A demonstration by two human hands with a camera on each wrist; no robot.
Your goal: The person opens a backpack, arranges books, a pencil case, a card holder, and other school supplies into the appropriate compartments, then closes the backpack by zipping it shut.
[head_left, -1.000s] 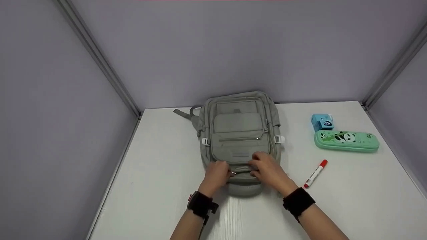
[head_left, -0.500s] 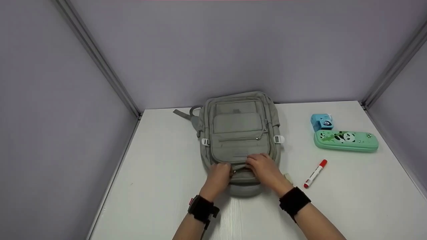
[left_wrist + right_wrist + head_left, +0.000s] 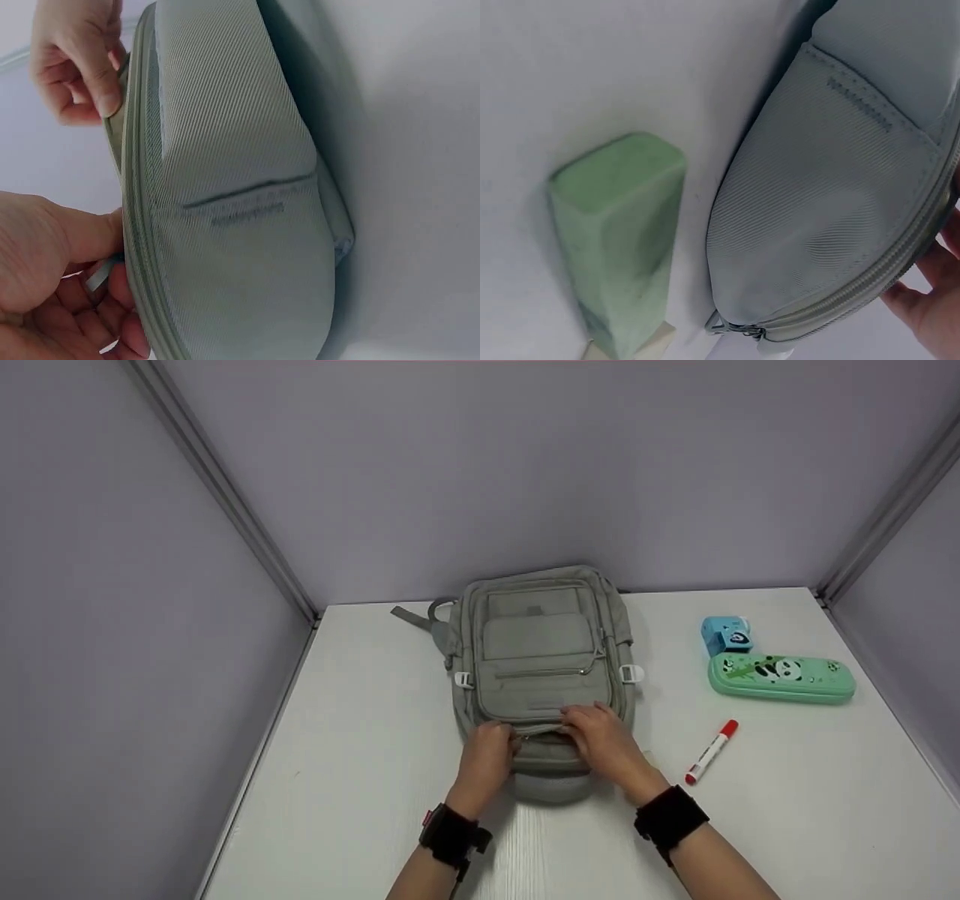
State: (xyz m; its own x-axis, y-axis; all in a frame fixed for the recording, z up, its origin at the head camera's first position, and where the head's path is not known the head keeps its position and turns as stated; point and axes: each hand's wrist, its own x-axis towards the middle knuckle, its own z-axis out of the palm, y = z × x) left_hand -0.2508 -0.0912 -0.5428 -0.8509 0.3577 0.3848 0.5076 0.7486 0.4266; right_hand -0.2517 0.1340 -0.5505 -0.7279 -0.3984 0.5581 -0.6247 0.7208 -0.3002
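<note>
A grey-green backpack (image 3: 536,637) lies front side up on the white table. At the zipped edge near its bottom end, my left hand (image 3: 486,761) pinches the fabric edge, and a small zipper-pull strip (image 3: 99,276) shows between its fingers in the left wrist view. My right hand (image 3: 607,746) holds the pocket's edge a little farther right, thumb against the rim in the left wrist view. Between both hands the pocket gapes slightly; its inside is too dark to make out. A green eraser-like block (image 3: 619,232) lies on the table beside the bag, mostly hidden behind my right wrist in the head view.
To the right lie a red-and-white marker (image 3: 711,752), a green pencil case (image 3: 780,679) with pandas, and a small blue box-like item (image 3: 726,635). A grey strap (image 3: 411,617) sticks out at the bag's upper left. Grey panels (image 3: 480,472) stand around the table.
The pocket's edge is lifted more and the gap between the hands looks wider. My left hand has shifted slightly up, while my right hand has moved a little to the right.
</note>
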